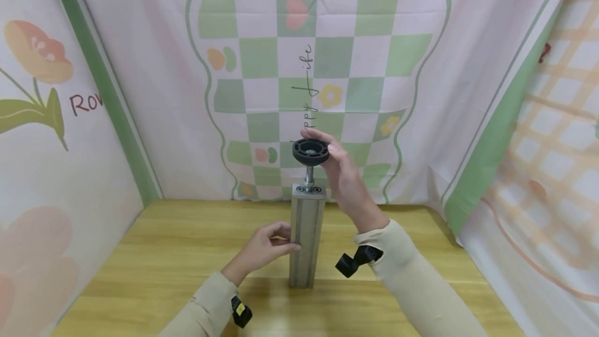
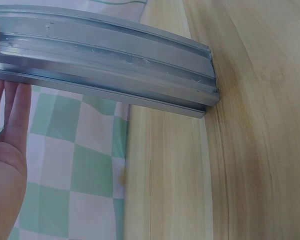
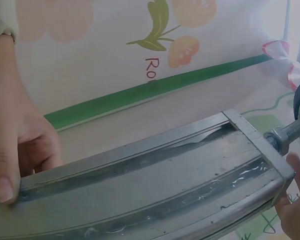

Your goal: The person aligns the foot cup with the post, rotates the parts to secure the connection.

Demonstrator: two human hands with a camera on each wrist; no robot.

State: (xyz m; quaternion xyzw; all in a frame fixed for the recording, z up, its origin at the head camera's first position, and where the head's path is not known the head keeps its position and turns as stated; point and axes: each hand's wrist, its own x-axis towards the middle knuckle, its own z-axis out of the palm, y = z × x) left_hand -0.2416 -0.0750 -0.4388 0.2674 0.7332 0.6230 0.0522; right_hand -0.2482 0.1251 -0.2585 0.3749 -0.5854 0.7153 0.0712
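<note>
Head: L hand [image 1: 261,247] holds post [image 1: 307,238] (vert.), R hand [image 1: 345,173] on disc [image 1: 310,159].

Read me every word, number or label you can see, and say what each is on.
"ppy Life", start hidden: back cloth.
"Ro", then a cut-off letter: left cloth.
Red mark, cut off, unreadable: right cloth.
Yellow patch, too small to read: left wrist clip.
Metal post and black knob: no text I can make out.
</note>
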